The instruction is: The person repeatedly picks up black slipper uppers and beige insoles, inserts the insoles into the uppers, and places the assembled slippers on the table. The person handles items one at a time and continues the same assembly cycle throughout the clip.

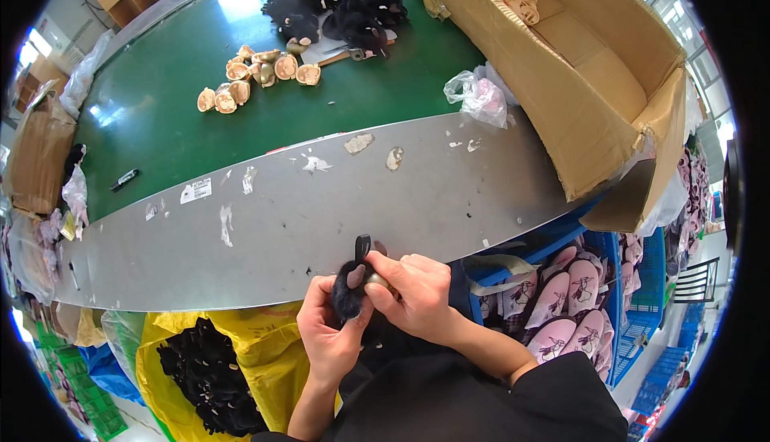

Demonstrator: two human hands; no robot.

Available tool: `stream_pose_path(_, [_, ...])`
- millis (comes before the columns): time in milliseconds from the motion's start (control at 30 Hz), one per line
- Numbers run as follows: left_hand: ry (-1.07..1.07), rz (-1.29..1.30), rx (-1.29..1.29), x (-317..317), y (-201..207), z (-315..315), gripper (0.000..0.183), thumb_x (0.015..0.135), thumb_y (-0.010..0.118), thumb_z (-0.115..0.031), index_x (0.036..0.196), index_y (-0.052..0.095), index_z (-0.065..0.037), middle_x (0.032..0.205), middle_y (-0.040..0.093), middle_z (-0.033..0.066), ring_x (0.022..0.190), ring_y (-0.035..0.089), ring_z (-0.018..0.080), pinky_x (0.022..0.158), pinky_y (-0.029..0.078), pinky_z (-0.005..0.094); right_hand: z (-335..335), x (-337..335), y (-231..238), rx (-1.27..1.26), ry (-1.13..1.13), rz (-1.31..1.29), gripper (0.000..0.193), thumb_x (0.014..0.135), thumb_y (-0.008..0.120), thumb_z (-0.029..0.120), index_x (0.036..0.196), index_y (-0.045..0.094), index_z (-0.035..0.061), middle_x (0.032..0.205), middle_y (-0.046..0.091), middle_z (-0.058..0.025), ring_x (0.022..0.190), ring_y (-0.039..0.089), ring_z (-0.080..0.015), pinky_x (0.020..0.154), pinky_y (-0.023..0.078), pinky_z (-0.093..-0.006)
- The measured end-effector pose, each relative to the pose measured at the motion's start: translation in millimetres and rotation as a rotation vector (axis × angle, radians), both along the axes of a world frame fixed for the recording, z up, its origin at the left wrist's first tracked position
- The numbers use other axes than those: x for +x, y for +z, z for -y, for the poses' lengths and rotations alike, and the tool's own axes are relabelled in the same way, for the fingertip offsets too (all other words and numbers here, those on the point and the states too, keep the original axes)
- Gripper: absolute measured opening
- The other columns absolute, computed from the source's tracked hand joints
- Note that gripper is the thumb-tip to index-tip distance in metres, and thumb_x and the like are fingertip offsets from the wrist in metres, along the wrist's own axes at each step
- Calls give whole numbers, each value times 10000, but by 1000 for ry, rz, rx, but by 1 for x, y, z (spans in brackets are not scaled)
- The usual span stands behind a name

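In front of my body, at the near edge of the metal table strip, I hold a small black plush piece (350, 285) with a greyish-brown ear-like patch and a black loop on top. My left hand (327, 330) is closed round its left and lower side. My right hand (413, 293) pinches its right side, where a small shiny gold-beige rounded part (378, 283) shows between the fingers and the plush. How far that part sits inside the plush is hidden by my fingers.
Beige-and-gold hollow shell pieces (239, 89) and a heap of black plush pieces (337, 1) lie on the green surface. A cardboard box (553, 97) stands right. Below are a yellow bag (269, 354) of black pieces and a blue crate (613, 314) of pink slippers.
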State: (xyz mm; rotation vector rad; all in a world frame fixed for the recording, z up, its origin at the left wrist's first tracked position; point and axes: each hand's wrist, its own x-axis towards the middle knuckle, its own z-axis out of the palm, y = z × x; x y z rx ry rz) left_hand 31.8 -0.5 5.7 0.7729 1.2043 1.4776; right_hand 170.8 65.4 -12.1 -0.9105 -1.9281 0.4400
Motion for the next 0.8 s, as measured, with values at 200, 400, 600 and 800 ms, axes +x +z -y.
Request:
stream_pose_path(200, [-78,122,-12,-14,10,1,212,881,740,30,1035,602,-16,1015,624,-14,884,560,37,804,459,190,-1,25,7,-774,419,-432,462,927,737,219,1316,606,6,768,558,-6,673,549,-62,645,470,-240])
stream_pose_path(400, [-192,75,70,-16,2,3,191,892,715,29,1045,605,0,1043,621,25,924,564,69,824,449,209,-4,29,-12,-1402,589,-653,830,768,832,589,1294,560,7,1238,588,-35,1162,564,-120,1006,455,-301])
stream_pose_path(600, [-310,-12,184,-22,9,11,146,888,690,58,999,604,19,1066,619,78,906,570,101,804,456,223,13,31,-29,-1585,885,-847,771,693,908,456,1236,586,13,1123,552,-29,952,552,-131,794,444,-258])
stream_pose_path(800, [-272,-125,189,-24,21,5,162,866,725,-10,981,611,4,1109,576,112,945,551,143,874,448,286,11,27,14,-1124,787,-624,522,719,899,167,1122,615,-4,1126,526,-55,1016,529,-179,877,452,-299])
